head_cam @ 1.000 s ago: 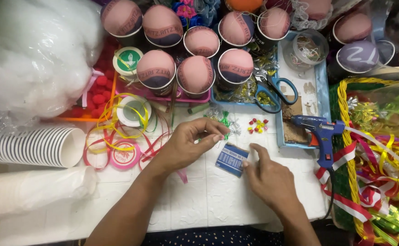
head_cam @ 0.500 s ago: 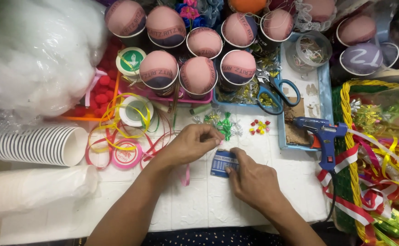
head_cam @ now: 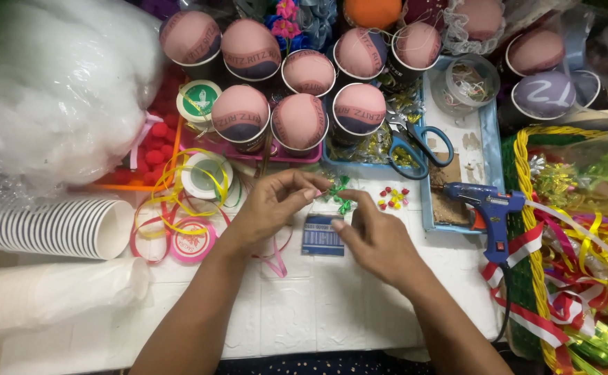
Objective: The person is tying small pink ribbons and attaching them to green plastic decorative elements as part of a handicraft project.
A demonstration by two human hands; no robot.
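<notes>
My left hand (head_cam: 276,203) reaches in from the lower left, thumb and forefinger pinched together at the edge of a small green ribbon bow (head_cam: 340,189) on the white table (head_cam: 304,312). Coming in from the lower right, my right hand (head_cam: 379,242) holds the right corner of a small blue packet (head_cam: 321,236) with its fingertips. The packet lies flat just below the bow. A little cluster of red and yellow beads (head_cam: 393,197) sits to the right of the bow.
Several fabric-topped cups (head_cam: 298,119) crowd the back. Scissors (head_cam: 415,142) lie in a blue tray (head_cam: 488,139), a blue glue gun (head_cam: 488,208) is at its front. A basket of ribbons (head_cam: 581,250) is right; stacked paper cups (head_cam: 47,226), ribbon spools (head_cam: 191,239) and white stuffing (head_cam: 47,97) are left.
My right hand has carried the blue packet left, toward the bow, and laid it flatter. My left hand has stayed at the green bow with its fingers pinched.
</notes>
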